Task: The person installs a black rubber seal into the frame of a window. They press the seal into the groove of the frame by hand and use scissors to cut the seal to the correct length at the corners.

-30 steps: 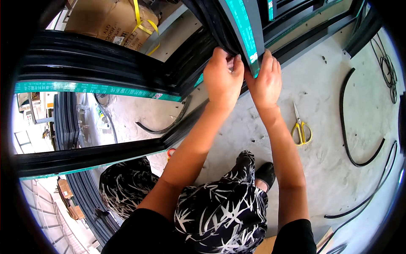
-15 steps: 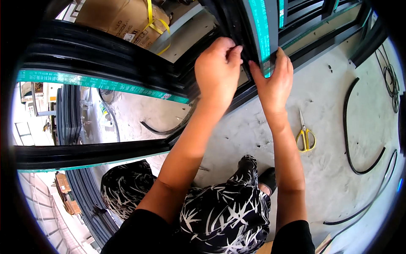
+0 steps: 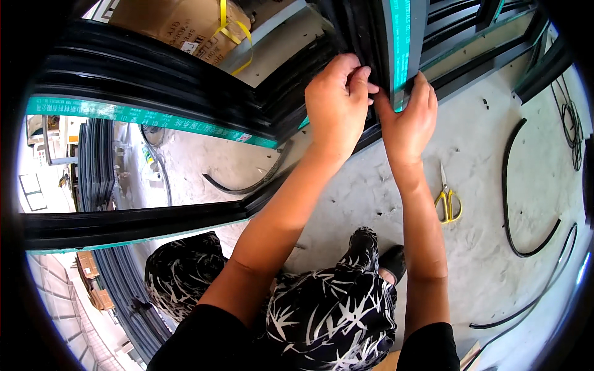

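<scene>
My left hand (image 3: 336, 105) is closed, thumb and curled fingers pinched together at the inner black edge of an upright frame bar (image 3: 416, 46). Whatever lies between those fingertips is hidden. Around the bar's lower end my right hand (image 3: 408, 127) is wrapped, thumb on its left side and fingers along its right. The bar is dark grey, faced with a green printed tape (image 3: 401, 55). To the left stands a black window frame (image 3: 154, 80) with several ridges, and green tape runs along its lower edge too.
Yellow-handled scissors (image 3: 448, 204) lie on the grey floor right of my right forearm. Curved black rubber strips (image 3: 506, 185) and a coiled cord (image 3: 570, 127) are farther right. A cardboard box (image 3: 179, 25) with yellow strapping sits behind the frame. Dark profiles (image 3: 96, 167) are stacked at left.
The upright bar and both my hands have shifted slightly to the right. A bit of green now shows left of my left hand. My grip looks much the same.
</scene>
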